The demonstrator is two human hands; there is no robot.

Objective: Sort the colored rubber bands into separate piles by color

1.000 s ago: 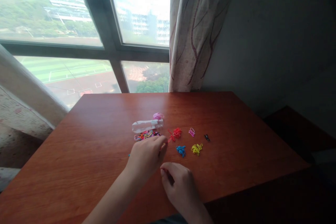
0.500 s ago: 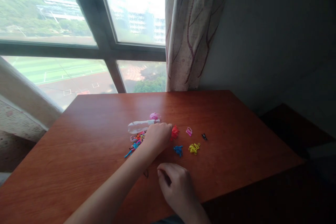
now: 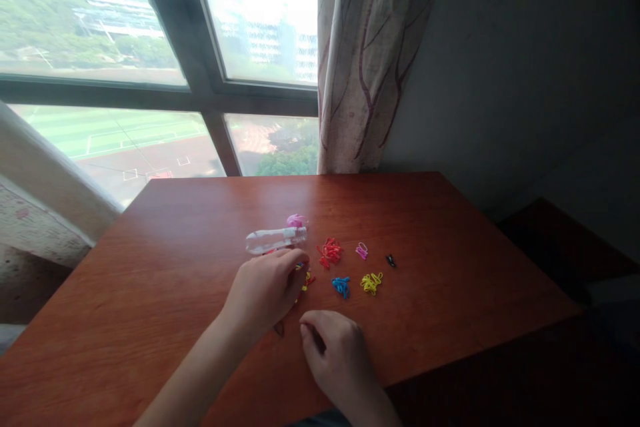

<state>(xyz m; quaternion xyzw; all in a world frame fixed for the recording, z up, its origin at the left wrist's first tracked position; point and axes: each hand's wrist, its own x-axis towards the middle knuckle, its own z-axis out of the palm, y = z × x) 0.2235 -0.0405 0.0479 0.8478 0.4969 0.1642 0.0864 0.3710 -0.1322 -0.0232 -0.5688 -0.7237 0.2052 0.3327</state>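
My left hand (image 3: 263, 283) reaches over a mixed pile of small coloured rubber bands (image 3: 306, 282) and covers most of it. Its fingers curl down; their tips and anything between them are hidden. My right hand (image 3: 340, 353) rests near the table's front edge with thumb and forefinger pinched together; what they hold, if anything, cannot be seen. To the right of the pile lie sorted rubber bands: a red heap (image 3: 330, 252), a blue heap (image 3: 341, 287), a yellow heap (image 3: 371, 283), a few pink bands (image 3: 361, 251) and a small black one (image 3: 391, 260).
A clear plastic bottle (image 3: 273, 240) lies on its side behind the pile, with a pink bundle (image 3: 297, 221) beyond its neck. One dark band (image 3: 279, 328) lies beside my left wrist. The brown wooden table (image 3: 450, 293) meets a window and a curtain (image 3: 365, 80) at the back.
My left hand has moved left and back from beside the red heap to the mixed pile, uncovering the red bands. My right hand stays put.
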